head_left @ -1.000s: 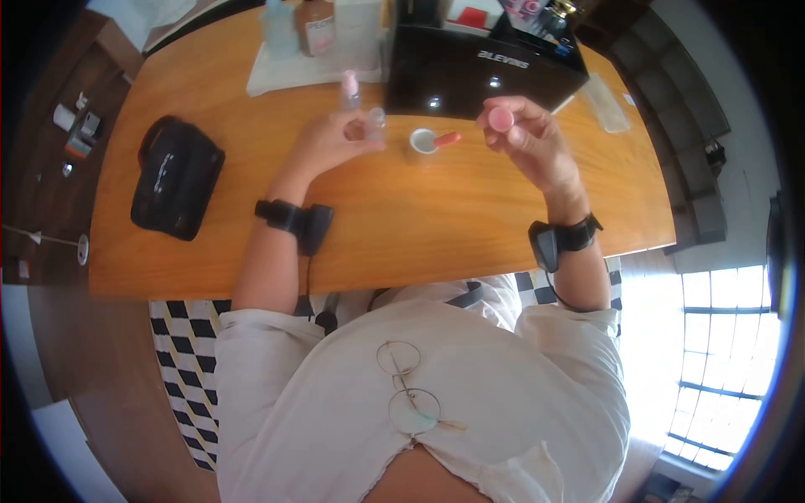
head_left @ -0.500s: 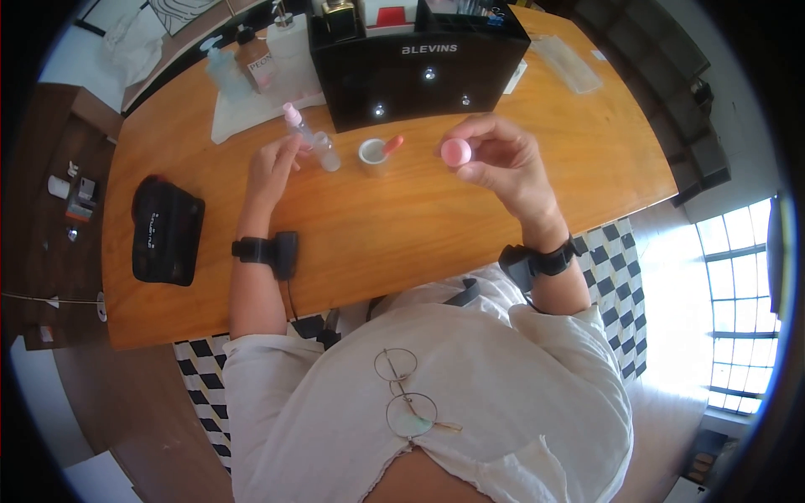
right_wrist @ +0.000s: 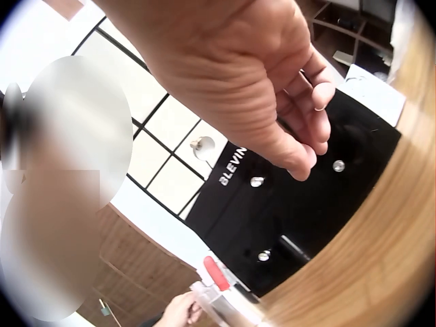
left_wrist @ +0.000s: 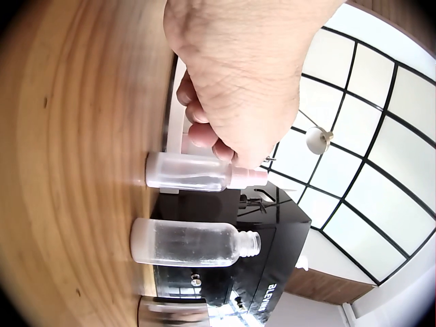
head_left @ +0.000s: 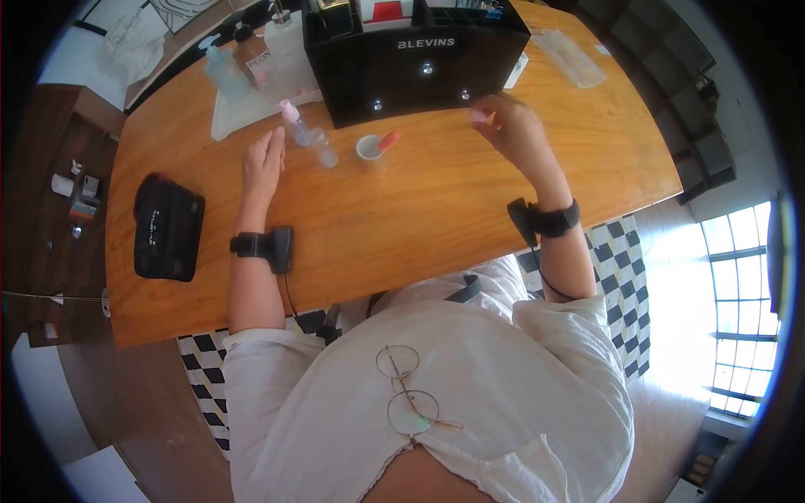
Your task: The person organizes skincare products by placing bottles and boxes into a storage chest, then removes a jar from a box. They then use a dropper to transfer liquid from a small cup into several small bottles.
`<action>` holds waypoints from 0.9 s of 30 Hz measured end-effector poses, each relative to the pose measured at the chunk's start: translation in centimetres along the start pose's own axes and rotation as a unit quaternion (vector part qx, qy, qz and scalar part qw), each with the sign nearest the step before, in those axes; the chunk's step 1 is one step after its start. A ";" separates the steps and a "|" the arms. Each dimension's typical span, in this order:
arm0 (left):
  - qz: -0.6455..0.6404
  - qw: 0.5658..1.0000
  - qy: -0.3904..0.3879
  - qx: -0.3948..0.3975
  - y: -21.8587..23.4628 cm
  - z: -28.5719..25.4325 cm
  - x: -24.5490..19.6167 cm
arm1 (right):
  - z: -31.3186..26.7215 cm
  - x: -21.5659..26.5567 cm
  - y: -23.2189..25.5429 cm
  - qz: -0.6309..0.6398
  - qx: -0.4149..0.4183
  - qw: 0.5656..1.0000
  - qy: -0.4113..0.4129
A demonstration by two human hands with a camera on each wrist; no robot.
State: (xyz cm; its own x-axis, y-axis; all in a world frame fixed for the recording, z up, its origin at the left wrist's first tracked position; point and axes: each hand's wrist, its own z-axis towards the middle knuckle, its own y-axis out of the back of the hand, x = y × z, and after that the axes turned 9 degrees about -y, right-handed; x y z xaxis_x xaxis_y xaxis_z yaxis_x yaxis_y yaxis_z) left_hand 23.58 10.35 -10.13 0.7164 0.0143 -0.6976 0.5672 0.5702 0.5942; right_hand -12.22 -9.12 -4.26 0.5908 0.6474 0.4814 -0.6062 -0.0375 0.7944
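My right hand [head_left: 516, 134] pinches a small round pink cap [head_left: 478, 115] between thumb and fingertips, in front of the black drawer box; in the right wrist view the cap is hidden behind the fingers. My left hand [head_left: 263, 163] holds nothing, its fingers extended beside a slim spray bottle [head_left: 295, 127] with a pink top. Next to that stands a clear capless bottle [head_left: 324, 149], whose threaded neck shows in the left wrist view. Right of both is a small cup [head_left: 370, 151] with a red-handled stick [head_left: 388, 140] leaning in it.
A black BLEVINS drawer box [head_left: 419, 80] stands at the back. Pump bottles [head_left: 253, 57] sit on a white tray [head_left: 226, 126] at back left. A black pouch [head_left: 169, 228] lies at left, a clear plastic tray [head_left: 572, 60] at the far right of the wooden table [head_left: 402, 222].
My left hand has let go of the clear bottle and drawn left of the spray bottle. The right hand, with the pink cap, has turned and shifted slightly right and away. The head view has shifted.
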 end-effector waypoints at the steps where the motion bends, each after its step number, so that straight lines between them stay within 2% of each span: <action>1: -0.004 1.000 0.000 -0.003 0.0 0.0 0.1 | 0.6 -1.1 -0.7 -0.026 0.008 1.000 -0.006; 8: -0.027 0.999 0.006 -0.030 -0.4 -0.2 0.8 | 4.0 -5.7 -4.1 -0.143 0.107 0.980 -0.089; 9: -0.031 0.999 0.011 -0.027 -0.3 -0.2 0.8 | 4.3 -5.7 -4.4 -0.142 0.121 0.975 -0.119; 12: -0.039 0.999 0.016 -0.027 -0.3 -0.1 0.8 | 4.7 -5.8 -4.5 -0.130 0.157 0.970 -0.136; 16: -0.035 0.999 0.029 -0.015 -0.3 -0.1 1.0 | 3.6 -3.9 -3.3 -0.148 0.100 0.974 -0.141; 19: -0.041 0.999 0.029 -0.018 -0.4 0.0 1.0 | 3.3 -1.7 -1.9 -0.091 0.066 0.989 -0.092; 22: -0.046 0.998 0.028 -0.023 -0.5 -0.2 0.4 | 3.7 1.8 -1.3 0.019 0.045 0.998 -0.040; 25: -0.053 0.998 0.026 -0.026 -0.4 -0.2 0.3 | 4.3 4.3 -2.2 0.076 0.020 0.997 0.003; 27: -0.057 0.998 0.030 -0.022 -0.2 -0.1 0.3 | 4.7 4.4 -3.7 0.152 0.031 0.988 0.020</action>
State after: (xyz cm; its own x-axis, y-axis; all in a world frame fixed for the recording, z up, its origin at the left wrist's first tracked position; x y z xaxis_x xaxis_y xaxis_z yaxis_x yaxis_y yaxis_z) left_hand 23.57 10.35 -10.50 0.6214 -0.0038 -0.7835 0.6242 0.6068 0.4921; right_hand -4.88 -9.74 -3.30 0.3650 0.6282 0.6871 -0.7182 -0.2796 0.6372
